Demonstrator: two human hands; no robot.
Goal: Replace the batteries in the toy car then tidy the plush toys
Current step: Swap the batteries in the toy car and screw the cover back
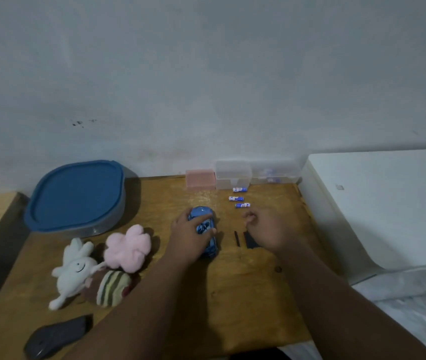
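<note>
Left hand (189,236): fingers are curled over the glossy blue toy car (201,213), gripped mid-way across the wooden table (232,294).
Right hand (263,228): fingers are loosely curled near three cylindrical batteries (236,198); any hold cannot be told.
Fluffy white plush (75,271), pink plush (128,246) and striped plush (113,287) are clustered left of the car.

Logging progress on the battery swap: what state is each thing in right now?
toy car: upright, gripped by left hand.
batteries: three, loose on the table.
blue container: lid on.
plush toys: heaped loose on table.
right hand: fingers curled, hold unclear.
</note>
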